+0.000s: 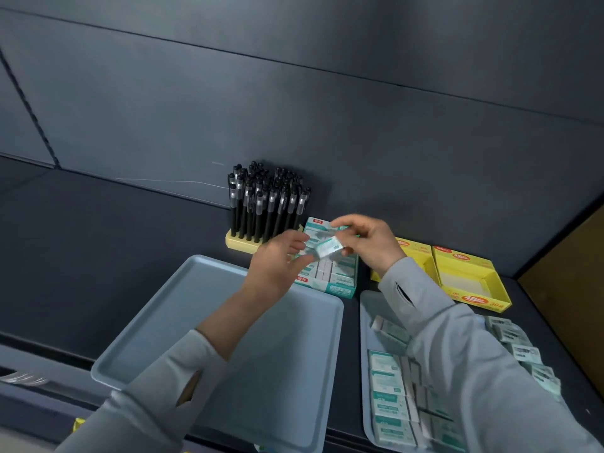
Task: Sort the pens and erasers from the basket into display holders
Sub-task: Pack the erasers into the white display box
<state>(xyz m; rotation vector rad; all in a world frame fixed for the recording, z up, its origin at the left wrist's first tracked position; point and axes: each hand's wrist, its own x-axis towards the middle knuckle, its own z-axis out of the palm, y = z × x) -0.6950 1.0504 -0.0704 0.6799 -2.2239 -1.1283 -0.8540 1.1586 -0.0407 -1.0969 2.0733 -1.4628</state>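
Both hands meet over the teal eraser display box point(340, 289), which has several wrapped erasers inside. My right hand point(369, 243) pinches a teal-and-white wrapped eraser point(328, 249) by one end. My left hand point(277, 259) holds the other end of it between thumb and fingers. Behind them, a yellow pen holder point(240, 244) stands full of several black pens point(264, 204). At the lower right, a grey tray point(366, 325) carries several more wrapped erasers point(389, 380), partly hidden by my right sleeve.
An empty grey tray point(209, 322) lies at the lower left. Two open yellow boxes point(470, 279) sit at the right, by a brown panel point(568, 256). Everything rests on a dark shelf with a dark back wall.
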